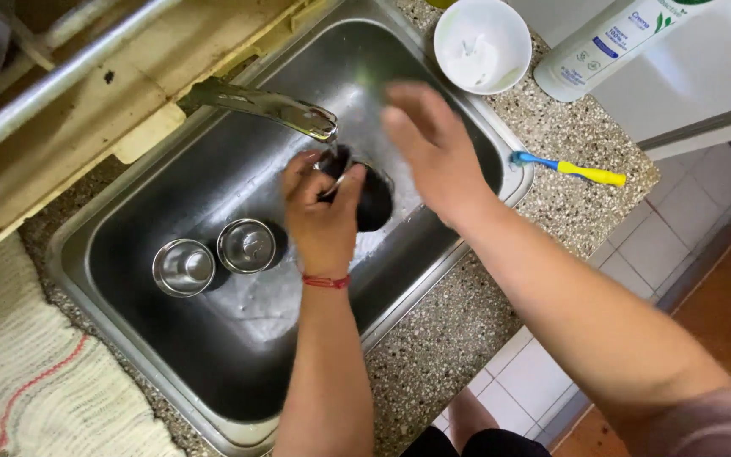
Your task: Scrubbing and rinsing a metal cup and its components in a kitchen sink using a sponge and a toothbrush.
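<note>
Rinsing at the sink (129, 211)
Your left hand (321, 216) grips a dark cup (370, 199) under the tap (264, 106); your right hand (433, 148) hovers above, fingers spread wide, holding nothing.

Two steel cups (216, 256) sit in the sink (239, 372), bowl (482, 44) behind it.

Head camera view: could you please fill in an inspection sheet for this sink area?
Surface: speckled stone counter around a steel sink.
Job's things: dark cup under the tap.
Clutter: two steel cups, white bowl, blue-yellow toothbrush, white bottle, woven cloth.
Grippers: left hand grips the dark cup; right hand open above it.
Cables: nothing seen.
Surroundings: tiled floor.
</note>
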